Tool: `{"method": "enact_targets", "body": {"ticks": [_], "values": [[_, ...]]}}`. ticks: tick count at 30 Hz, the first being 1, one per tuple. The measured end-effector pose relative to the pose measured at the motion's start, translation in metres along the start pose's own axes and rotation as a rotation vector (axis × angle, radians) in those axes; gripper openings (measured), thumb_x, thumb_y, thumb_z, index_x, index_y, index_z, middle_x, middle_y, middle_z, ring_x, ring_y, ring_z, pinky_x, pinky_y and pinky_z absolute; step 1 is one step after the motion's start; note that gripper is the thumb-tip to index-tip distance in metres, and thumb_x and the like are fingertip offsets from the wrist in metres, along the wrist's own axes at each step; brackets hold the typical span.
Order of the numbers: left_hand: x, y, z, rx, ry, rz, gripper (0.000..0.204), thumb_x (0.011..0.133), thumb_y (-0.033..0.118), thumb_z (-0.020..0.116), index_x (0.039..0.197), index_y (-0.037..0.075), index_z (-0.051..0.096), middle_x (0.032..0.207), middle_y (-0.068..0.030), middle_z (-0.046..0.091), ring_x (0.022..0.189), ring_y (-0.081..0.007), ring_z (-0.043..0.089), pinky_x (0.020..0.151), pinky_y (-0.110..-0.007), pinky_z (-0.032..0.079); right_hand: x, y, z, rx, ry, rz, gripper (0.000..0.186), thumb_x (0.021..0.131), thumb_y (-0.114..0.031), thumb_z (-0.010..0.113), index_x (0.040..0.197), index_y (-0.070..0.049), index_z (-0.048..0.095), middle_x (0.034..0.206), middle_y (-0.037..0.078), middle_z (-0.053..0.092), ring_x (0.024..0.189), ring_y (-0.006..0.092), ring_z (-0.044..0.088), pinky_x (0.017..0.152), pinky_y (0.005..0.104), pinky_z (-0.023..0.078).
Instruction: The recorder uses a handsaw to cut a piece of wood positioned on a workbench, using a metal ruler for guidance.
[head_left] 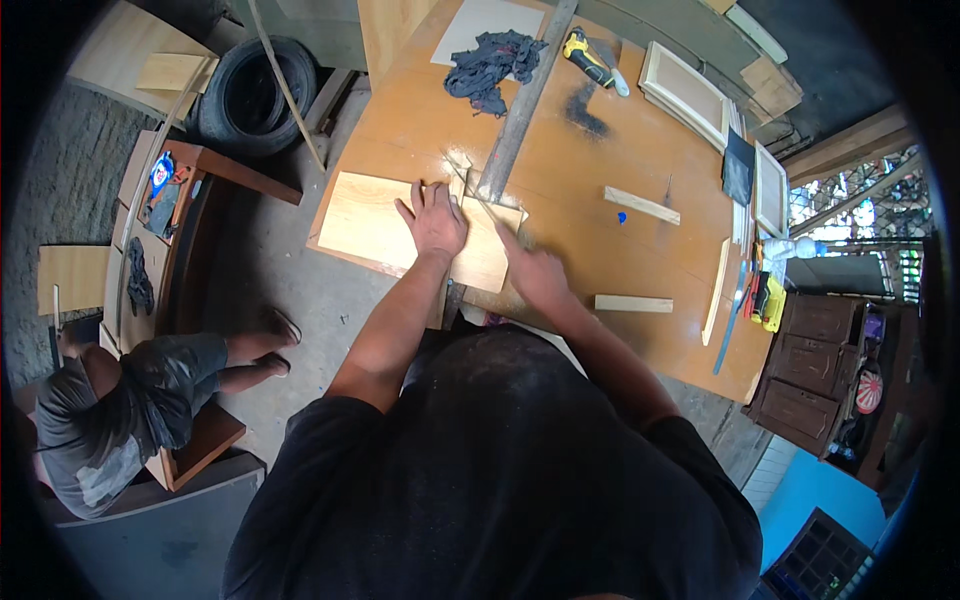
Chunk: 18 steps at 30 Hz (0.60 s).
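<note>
My left hand [437,220] presses flat on a light wood board [362,212] at the near left of the table, its fingers spread. The closed right hand [537,272] grips a thin, narrow, blade-like tool [487,207]; its handle is hidden in the fist and its exact kind is unclear. The tool slants far-left across a smaller light wood piece [485,257] beside the board. A narrow wood strip [457,187] sits by my left fingers, with pale dust around it. Just beyond, a long grey bar [525,110] runs away across the table.
On the brown table [560,240] lie wood strips [640,204], a dark cloth [492,68], a yellow-black power tool [588,60] and pale frames [685,92]. A tyre [255,95] stands far left. Another person [150,400] is at the left. A dark cabinet [805,365] stands right.
</note>
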<state>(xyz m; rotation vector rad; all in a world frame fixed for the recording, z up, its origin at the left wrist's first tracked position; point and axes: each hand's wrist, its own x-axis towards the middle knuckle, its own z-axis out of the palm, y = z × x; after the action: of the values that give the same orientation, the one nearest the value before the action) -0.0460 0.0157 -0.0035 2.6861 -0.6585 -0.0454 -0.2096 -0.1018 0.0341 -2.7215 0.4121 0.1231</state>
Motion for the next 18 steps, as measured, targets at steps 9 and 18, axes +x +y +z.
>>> {"method": "enact_targets", "body": {"ticks": [9, 18], "values": [[0.002, 0.007, -0.001, -0.049, -0.006, 0.039, 0.039, 0.098, 0.024, 0.042, 0.131, 0.006, 0.053, 0.141, -0.0082, 0.049, 0.144, -0.0335, 0.025, 0.116, -0.067, 0.004, 0.016, -0.006, -0.005, 0.033, -0.058, 0.047, 0.055, 0.096, -0.015, 0.044, 0.15, -0.025, 0.036, 0.08, 0.022, 0.07, 0.071, 0.0412, 0.069, 0.067, 0.055, 0.055], [0.003, 0.007, -0.003, -0.052, -0.028, 0.015, 0.04, 0.099, 0.024, 0.042, 0.132, 0.005, 0.054, 0.14, -0.0092, 0.049, 0.144, -0.0327, 0.025, 0.116, -0.068, 0.005, -0.05, 0.032, 0.011, -0.002, 0.319, -0.177, 0.059, 0.092, -0.013, 0.05, 0.149, -0.023, 0.039, 0.085, 0.02, 0.07, 0.074, 0.0424, 0.069, 0.071, 0.0541, 0.054]]}}
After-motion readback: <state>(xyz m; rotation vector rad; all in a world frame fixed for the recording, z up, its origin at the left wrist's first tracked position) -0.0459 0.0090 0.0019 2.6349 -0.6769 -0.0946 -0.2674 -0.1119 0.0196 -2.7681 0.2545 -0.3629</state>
